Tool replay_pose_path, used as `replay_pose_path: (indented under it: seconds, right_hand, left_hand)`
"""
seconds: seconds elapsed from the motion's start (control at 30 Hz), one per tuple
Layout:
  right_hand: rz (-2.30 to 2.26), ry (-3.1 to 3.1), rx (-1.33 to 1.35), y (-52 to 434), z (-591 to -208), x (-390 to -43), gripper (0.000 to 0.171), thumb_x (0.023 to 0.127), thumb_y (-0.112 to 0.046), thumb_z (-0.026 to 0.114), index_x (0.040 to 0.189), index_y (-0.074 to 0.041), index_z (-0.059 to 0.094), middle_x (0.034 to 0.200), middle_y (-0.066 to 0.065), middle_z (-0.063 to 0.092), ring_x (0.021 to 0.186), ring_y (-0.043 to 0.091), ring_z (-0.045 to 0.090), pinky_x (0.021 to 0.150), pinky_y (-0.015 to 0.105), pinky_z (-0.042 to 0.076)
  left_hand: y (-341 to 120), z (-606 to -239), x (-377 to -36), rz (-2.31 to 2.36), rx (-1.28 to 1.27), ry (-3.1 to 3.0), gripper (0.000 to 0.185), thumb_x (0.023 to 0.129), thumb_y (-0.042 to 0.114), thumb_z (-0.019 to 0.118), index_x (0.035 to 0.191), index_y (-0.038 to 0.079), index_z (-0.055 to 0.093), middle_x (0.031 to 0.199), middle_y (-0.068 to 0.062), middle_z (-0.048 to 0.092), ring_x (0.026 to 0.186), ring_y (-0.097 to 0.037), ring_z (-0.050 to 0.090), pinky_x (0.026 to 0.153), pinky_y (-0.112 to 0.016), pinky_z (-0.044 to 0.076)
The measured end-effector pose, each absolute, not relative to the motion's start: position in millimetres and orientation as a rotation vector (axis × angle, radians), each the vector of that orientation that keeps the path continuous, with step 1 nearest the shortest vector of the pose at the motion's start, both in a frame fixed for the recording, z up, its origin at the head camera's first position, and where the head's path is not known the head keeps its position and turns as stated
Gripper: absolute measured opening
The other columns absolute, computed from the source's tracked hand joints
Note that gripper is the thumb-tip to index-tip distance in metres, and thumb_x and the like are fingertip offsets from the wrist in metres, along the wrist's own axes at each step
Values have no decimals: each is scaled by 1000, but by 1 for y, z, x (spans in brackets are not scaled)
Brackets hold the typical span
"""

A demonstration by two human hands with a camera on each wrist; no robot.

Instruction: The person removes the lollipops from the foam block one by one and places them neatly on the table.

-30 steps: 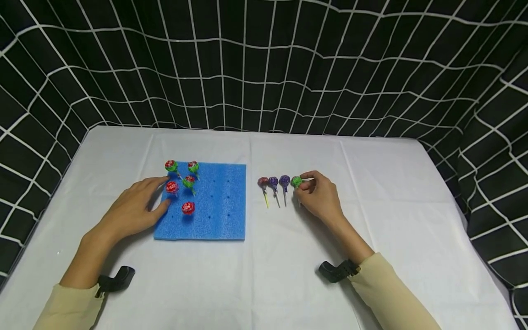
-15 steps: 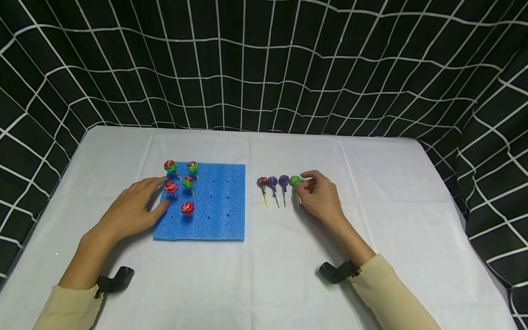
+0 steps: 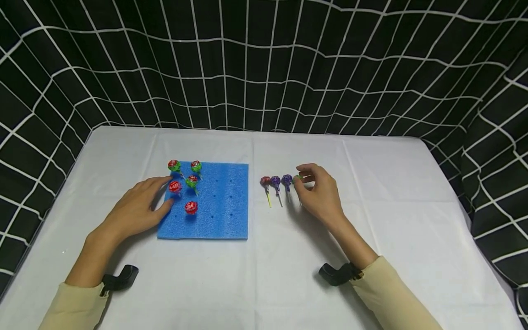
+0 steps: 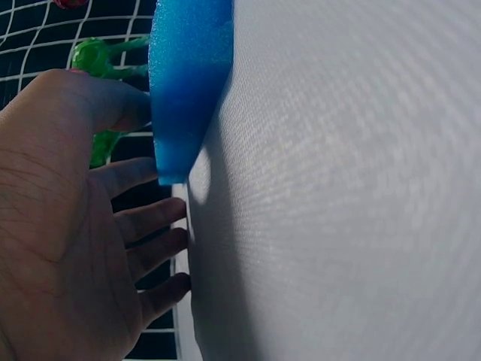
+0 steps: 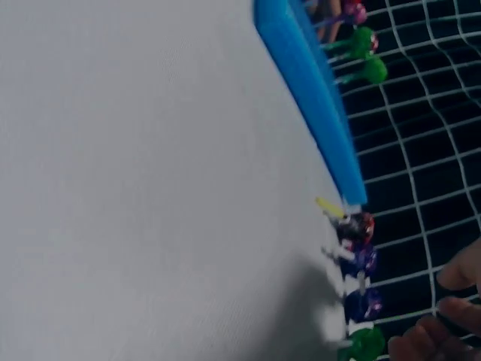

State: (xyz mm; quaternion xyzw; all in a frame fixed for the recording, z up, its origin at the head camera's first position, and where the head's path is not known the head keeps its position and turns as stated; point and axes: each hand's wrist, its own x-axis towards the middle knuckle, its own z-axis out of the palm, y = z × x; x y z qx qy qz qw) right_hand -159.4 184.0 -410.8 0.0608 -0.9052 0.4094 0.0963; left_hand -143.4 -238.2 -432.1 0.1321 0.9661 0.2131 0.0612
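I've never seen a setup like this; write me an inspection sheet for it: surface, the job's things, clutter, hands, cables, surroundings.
Surface: white cloth, with faint creases.
Job's things: blue foam block with small holes; five red or red-and-green lollipops stand in it. Beside it lie a dark red lollipop, two purple lollipops and a green lollipop.
Clutter: one tiny pale speck, too small to identify.
Left hand: fingers spread at the block's left edge.
Right hand: holding nothing, just by the green lollipop.
Wrists: a black device on each.
Cables: nothing seen.
Surroundings: black backdrop with white grid lines.
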Motion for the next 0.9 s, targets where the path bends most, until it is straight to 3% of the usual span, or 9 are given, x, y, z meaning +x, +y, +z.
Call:
replay_pose_path:
  seconds: [0.33,0.67,0.9]
  right_hand:
    - [1412,-2607,362,151,-407,-148,28,100,-5,68,127,-1,69,124,20,70,106,29,72,83,36,62]
    - [1577,-2548,605,108,-413,-135,32,97,0,70,129,2,67,126,23,68,114,33,71,93,44,65]
    - [1612,-2572,821,72,-415,-127,38,95,-1,72,132,4,64,130,22,67,118,34,70,95,34,65]
  left_hand:
    - [-238,-430,-143,644,410,2909,67,105,39,57,162,7,40,164,-24,44,153,-50,37,124,-72,30]
    - [-236,-430,-143,656,422,2917,66,105,39,58,161,7,42,163,-24,46,152,-50,39,123,-72,31]
    - [-238,-430,-142,654,422,2920,66,105,38,57,161,6,42,163,-24,45,153,-50,39,123,-72,31]
